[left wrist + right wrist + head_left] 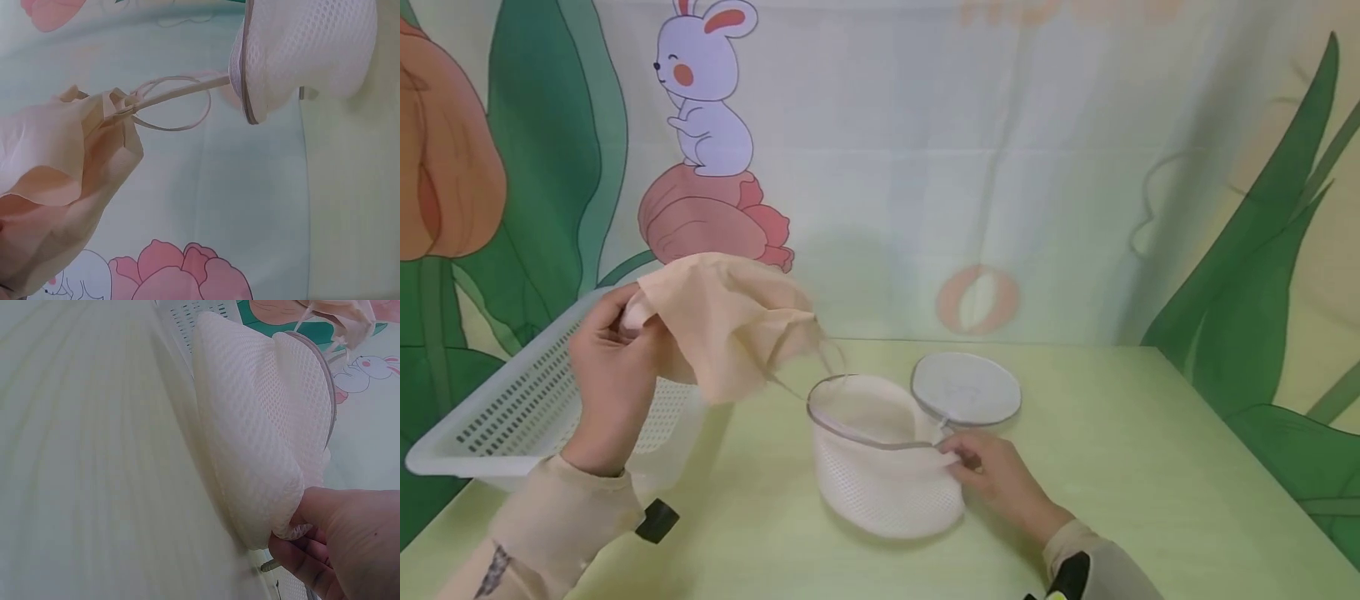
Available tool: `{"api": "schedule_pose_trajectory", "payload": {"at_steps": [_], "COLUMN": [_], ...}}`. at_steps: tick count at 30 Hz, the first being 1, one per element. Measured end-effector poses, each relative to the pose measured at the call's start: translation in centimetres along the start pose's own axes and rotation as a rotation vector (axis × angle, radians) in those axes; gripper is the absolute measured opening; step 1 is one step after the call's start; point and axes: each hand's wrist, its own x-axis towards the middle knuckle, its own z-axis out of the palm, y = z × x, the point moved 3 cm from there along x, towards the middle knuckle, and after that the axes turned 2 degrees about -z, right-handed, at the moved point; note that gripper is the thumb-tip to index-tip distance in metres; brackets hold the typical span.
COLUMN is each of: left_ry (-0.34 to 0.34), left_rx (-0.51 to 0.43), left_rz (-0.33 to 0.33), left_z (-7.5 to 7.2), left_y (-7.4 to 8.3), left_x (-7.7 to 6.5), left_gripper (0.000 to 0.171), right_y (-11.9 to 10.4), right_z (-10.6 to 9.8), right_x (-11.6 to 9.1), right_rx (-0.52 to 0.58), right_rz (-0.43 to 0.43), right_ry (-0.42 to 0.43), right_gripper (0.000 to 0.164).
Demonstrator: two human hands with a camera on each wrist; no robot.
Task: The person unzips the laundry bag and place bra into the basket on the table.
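Observation:
My left hand (617,367) grips a thin beige garment (722,325) with narrow straps, raised over the table's left half. One strap (181,97) stretches from the bunched cloth to the rim of a white mesh laundry bag (887,492), where its end is hidden. The bag stands upright, its round mouth edged in grey and its lid (967,388) folded back behind it to the right. My right hand (1000,479) pinches the bag's right side just below the rim, thumb and fingers on the mesh (250,444) in the right wrist view.
A white perforated plastic basket (512,450) stands at the left, partly behind my left forearm. The light green table (1150,467) reaches back to a printed cloth backdrop (880,183) with a rabbit and tulips.

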Motion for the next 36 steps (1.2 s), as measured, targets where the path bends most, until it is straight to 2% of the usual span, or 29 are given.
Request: {"api": "schedule_pose_trajectory", "payload": {"at_steps": [7, 11, 18, 22, 31, 34, 36], "left_ry": [0.105, 0.154, 0.211, 0.217, 0.146, 0.144, 0.139], "left_rx": [0.028, 0.06, 0.196, 0.204, 0.226, 0.267, 0.315], "left_rz": [-0.041, -0.033, -0.025, -0.094, -0.291, -0.333, -0.336], "left_z": [-2.6, -4.3, -7.0, -8.4, -10.4, -10.7, -10.8], "left_y": [-0.7, -0.9, -1.2, -1.8, -4.8, -5.8, -6.3], "left_x": [0.9, 1.4, 2.0, 2.5, 2.8, 2.7, 2.5], "left_gripper": [0.019, 0.022, 0.028, 0.029, 0.031, 0.03, 0.03], "right_y": [-0.2, -0.3, -0.4, -0.3, 0.0, 0.1, 0.2], "right_z": [0.1, 0.1, -0.1, -0.1, -0.1, -0.1, 0.0], "right_x": [0.0, 0.0, 0.1, 0.1, 0.0, 0.0, 0.0], "right_rx": [-0.005, 0.001, 0.027, 0.023, 0.01, 0.012, 0.012], "right_rz": [-0.008, 0.0, 0.023, 0.015, 0.012, 0.006, 0.001], "right_ry": [-0.005, -0.009, -0.018, -0.013, 0.002, 0.002, 0.001], "right_gripper": [0.017, 0.018, 0.018, 0.018, 0.019, 0.019, 0.019]}}
